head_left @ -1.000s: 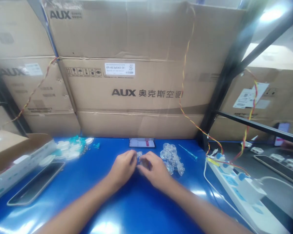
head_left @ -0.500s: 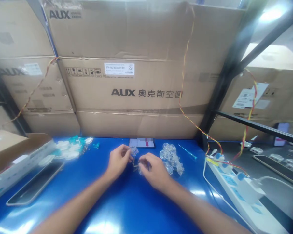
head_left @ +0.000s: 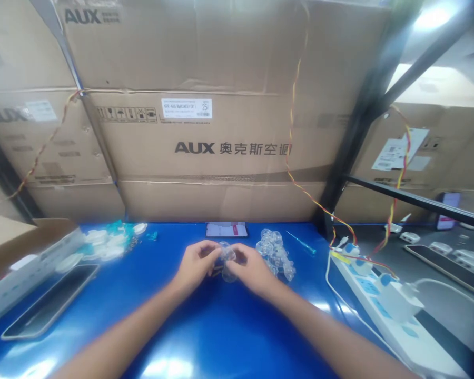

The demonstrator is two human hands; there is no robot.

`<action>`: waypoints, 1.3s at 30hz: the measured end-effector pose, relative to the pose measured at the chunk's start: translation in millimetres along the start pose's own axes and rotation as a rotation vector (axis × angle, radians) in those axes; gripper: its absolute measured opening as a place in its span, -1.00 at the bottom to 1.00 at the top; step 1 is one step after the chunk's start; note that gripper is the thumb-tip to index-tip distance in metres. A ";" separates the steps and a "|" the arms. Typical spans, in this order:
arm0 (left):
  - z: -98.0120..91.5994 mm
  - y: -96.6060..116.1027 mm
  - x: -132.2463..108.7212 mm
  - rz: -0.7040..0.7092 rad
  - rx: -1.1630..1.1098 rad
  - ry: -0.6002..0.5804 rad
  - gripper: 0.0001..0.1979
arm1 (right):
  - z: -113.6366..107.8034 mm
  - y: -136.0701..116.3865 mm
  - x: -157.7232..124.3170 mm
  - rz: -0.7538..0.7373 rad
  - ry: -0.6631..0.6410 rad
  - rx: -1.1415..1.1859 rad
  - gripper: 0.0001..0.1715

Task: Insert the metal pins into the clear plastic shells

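Observation:
My left hand [head_left: 199, 260] and my right hand [head_left: 253, 267] meet above the middle of the blue table. Between their fingertips is a clear plastic part [head_left: 227, 252], rounded in outline, with both hands closed on it. Another round clear piece [head_left: 229, 275] shows just below the fingers; whether it is joined to the first I cannot tell. Something thin and yellowish peeks out under my left fingers, partly hidden. Just right of my right hand lies a pile of similar clear plastic parts [head_left: 274, 250].
A phone [head_left: 226, 229] lies behind my hands, and a teal screwdriver [head_left: 301, 242] at back right. White discs and teal bits [head_left: 110, 239] are heaped at left, near a dark tablet-like device [head_left: 51, 301] and an open carton [head_left: 59, 231]. A power strip [head_left: 403, 321] with cables runs along the right.
My hands have come together. The clear part in my left fingers now sits between both hands, with my right fingers on it too. The view has shifted slightly.

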State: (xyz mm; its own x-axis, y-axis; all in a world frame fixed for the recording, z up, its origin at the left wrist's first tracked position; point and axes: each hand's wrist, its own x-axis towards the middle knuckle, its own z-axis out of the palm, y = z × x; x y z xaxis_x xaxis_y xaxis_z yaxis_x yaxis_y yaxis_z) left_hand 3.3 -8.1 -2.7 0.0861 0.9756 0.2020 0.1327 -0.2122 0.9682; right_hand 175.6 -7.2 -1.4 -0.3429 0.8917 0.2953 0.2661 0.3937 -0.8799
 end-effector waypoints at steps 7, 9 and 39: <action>0.5 -2.5 1.8 -0.020 -0.042 -0.014 -0.68 | 2.1 -0.1 -0.1 -0.012 0.036 0.032 -0.72; 0.8 -4.0 2.2 -0.013 -0.056 -0.023 -0.68 | 1.8 -0.4 0.3 -0.006 0.035 0.036 -0.74; 0.9 -8.8 -0.9 0.125 0.214 0.015 -0.87 | 2.1 0.1 1.5 0.056 0.074 0.007 -0.84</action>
State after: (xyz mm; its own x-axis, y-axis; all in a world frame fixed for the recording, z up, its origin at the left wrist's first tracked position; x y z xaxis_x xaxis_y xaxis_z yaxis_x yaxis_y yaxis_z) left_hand 2.9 -7.1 -11.6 0.1002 0.9413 0.3225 0.3278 -0.3373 0.8825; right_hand 173.3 -6.3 -1.9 -0.2597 0.9265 0.2724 0.2765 0.3416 -0.8983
